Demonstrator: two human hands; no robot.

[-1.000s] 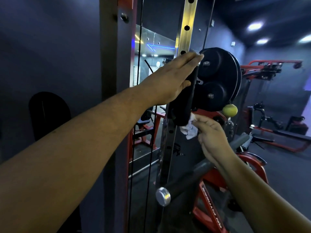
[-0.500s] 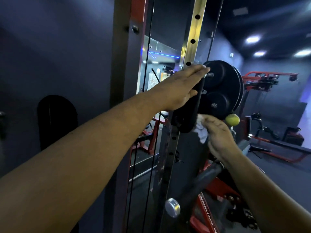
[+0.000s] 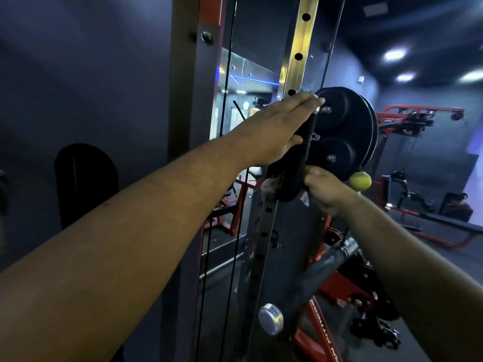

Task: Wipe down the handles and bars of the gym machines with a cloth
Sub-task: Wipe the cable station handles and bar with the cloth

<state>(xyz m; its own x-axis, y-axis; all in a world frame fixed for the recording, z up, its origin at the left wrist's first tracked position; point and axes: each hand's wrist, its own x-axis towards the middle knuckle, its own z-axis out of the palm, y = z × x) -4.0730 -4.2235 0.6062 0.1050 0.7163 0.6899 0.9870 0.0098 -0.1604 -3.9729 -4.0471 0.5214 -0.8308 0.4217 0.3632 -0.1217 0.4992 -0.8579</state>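
A black padded handle hangs upright against the perforated steel upright of a cable machine. My left hand lies flat along the handle's left side with straight fingers reaching its top. My right hand grips the handle's lower end from the right, with a white cloth wrapped under it; only small bits of cloth show on either side of the handle.
Black pulley wheels sit just behind the handle, with a yellow-green ball stop below them. A grey bar with a chrome end cap juts toward me below my hands. Cables run vertically at left. Red machines stand at right.
My right hand has moved up and closed round the handle's lower end, so the cloth is now mostly hidden. My left hand stays flat on the handle. The view has drifted upward.
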